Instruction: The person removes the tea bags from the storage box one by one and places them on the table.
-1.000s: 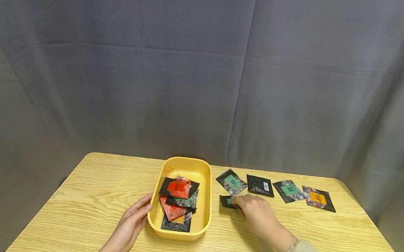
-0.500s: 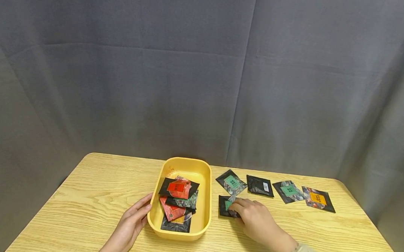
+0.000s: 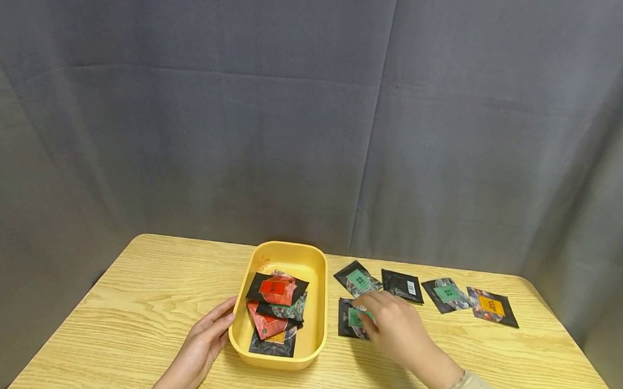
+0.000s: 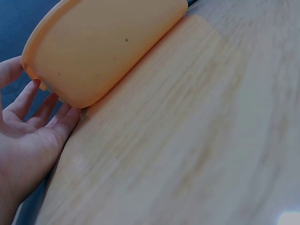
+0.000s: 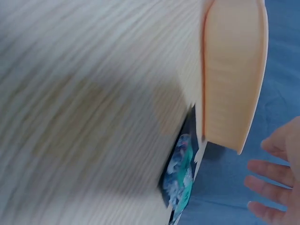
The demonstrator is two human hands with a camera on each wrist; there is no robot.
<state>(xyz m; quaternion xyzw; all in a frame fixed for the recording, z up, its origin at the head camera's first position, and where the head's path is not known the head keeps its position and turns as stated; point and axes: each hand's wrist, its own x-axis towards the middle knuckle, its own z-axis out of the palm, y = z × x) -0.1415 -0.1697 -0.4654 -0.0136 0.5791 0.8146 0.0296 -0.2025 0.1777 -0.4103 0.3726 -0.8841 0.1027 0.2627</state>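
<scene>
A yellow plastic box (image 3: pixel 319 328) holds several overlapping sachets (image 3: pixel 274 300) with red, green and orange labels. My left hand (image 3: pixel 203 343) rests against the box's left side, its fingers extended along the outer wall; the left wrist view shows this hand (image 4: pixel 35 126) with fingertips at the wall. To the right of the box, a black sachet with a green label (image 3: pixel 349 321) lies flat on the table. Above it hovers my right hand (image 3: pixel 395 326), covering part of it. In the right wrist view that hand (image 5: pixel 279 176) has loosely spread fingers, nothing between them, apart from the sachet.
Behind the right hand, a row of sachets lies on the wooden table (image 3: pixel 145 303): a green-labelled one (image 3: pixel 357 279), a black one with a barcode sticker (image 3: pixel 398 286), another green one (image 3: pixel 446 294) and an orange one (image 3: pixel 491 307). A grey curtain (image 3: pixel 304 130) hangs behind.
The sachet beneath my right hand was tilted in its fingers, then lowered; now it lies flat and released. The right hand has lifted slightly off it. My left hand stays at the box.
</scene>
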